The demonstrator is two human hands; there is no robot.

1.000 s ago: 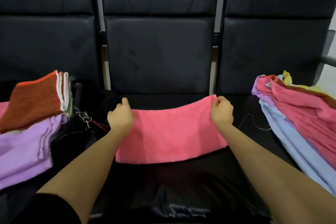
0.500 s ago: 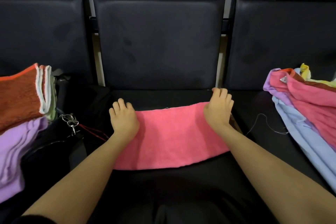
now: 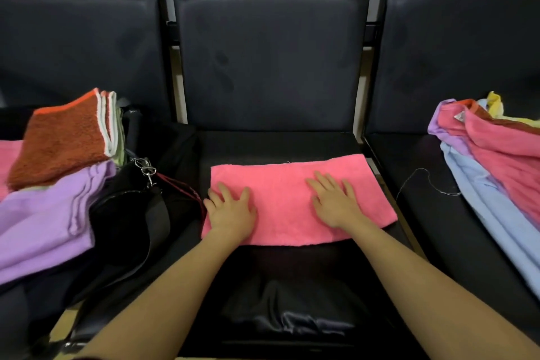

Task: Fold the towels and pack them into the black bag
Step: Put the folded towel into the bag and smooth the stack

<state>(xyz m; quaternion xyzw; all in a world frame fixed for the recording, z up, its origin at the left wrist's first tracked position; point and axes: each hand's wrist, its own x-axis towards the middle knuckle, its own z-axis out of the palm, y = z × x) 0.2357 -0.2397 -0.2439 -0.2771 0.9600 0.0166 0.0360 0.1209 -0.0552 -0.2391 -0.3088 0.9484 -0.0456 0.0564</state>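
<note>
A pink towel, folded into a wide strip, lies flat on the middle black seat. My left hand presses flat on its left end with fingers spread. My right hand lies flat on its right half, fingers straight. The black bag sits on the left seat with folded towels on it: a rust-orange one on top and a purple one below.
A heap of unfolded towels, pink, light blue, purple and yellow, lies on the right seat. A metal clasp with a red strap hangs off the bag. A loose thread lies on the right seat. Dark fabric bunches at the front edge.
Both hands have let go of the towel's far corners and slid back toward me over it, fingers flattened. The towel now lies smoother and flatter.
</note>
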